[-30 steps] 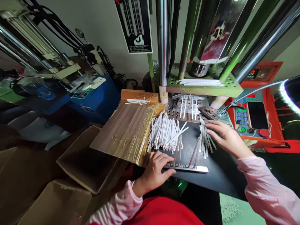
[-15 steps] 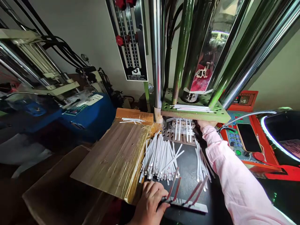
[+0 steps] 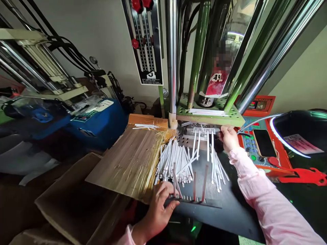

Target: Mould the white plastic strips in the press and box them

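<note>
Press: green-plated moulding press (image 3: 209, 115) standing over my counter (image 3: 237, 214)
Strips: white strips (image 3: 173, 163) heaped within easy reach of the mould (image 3: 201, 131)
Left hand (image 3: 159, 207): closed on a slotted metal bar (image 3: 194, 201)
Right hand (image 3: 230, 137): curled at the mould's edge; from here I can't tell if it grips

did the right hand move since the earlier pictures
Yes, the right hand moved forward, and now sits just below the right corner of the green press plate.

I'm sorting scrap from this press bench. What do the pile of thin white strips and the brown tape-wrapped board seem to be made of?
The thin white strips look like matte plastic, though coated card is possible; their flat shape leaves it open. The brown board looks like wood or laminate, streaky grain showing under glossy clear tape.
</note>
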A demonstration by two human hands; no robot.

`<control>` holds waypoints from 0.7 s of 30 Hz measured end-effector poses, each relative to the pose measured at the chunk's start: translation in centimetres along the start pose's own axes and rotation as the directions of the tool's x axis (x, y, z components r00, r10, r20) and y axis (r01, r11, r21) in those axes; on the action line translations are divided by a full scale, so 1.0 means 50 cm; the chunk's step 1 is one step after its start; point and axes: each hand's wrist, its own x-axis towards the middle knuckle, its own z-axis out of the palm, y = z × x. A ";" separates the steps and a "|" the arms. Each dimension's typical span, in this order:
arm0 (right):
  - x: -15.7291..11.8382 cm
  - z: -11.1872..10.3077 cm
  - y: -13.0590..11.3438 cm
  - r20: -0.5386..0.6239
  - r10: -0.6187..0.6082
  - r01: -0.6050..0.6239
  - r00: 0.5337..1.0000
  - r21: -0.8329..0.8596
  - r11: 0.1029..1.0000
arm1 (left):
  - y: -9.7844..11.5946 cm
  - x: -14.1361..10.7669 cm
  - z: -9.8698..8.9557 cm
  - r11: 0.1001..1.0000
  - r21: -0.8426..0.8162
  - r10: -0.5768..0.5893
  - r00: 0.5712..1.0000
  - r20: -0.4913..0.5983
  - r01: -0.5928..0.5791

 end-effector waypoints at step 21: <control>-0.433 -0.096 -0.021 0.178 0.154 -0.112 0.972 -0.221 0.969 | 0.031 0.151 -0.043 0.985 0.064 0.152 0.982 0.116 -0.160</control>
